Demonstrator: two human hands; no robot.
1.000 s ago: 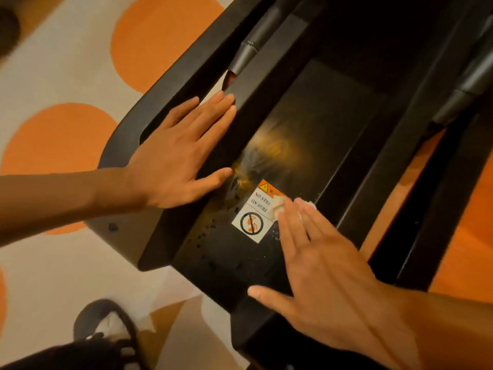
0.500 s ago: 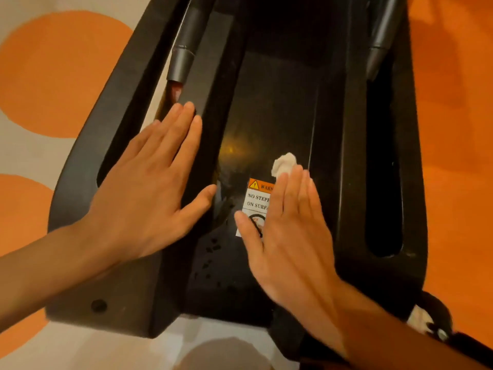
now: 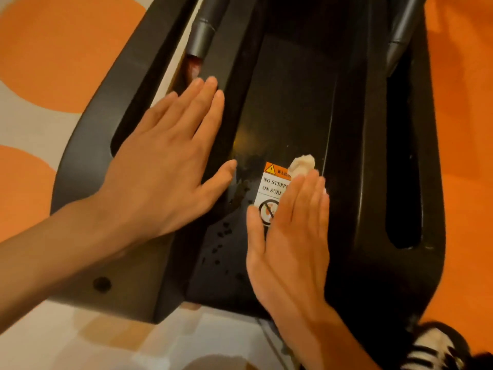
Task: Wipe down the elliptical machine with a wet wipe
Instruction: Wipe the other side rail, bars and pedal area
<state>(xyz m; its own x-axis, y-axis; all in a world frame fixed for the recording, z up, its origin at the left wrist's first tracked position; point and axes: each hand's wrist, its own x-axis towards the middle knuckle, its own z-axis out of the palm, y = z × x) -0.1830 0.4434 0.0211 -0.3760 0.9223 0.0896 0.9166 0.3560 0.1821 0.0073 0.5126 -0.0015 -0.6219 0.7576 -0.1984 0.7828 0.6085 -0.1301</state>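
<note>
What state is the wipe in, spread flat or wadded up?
Wadded up. The wet wipe is a crumpled white lump poking out beyond the straight fingers of the right hand.

A pale cream floor (image 3: 29, 121) fills the left side and bottom edge, patterned with large orange circles (image 3: 64, 49). One circle lies at the upper left, another at the left edge. On the right the floor is solid orange. A black-and-white shoe (image 3: 433, 345) shows at the bottom right corner, partly cut off.

Black machine base (image 3: 293, 108), white wipe (image 3: 302, 164), orange-and-white warning label (image 3: 272, 182), orange-circled pale floor (image 3: 40, 62).
</note>
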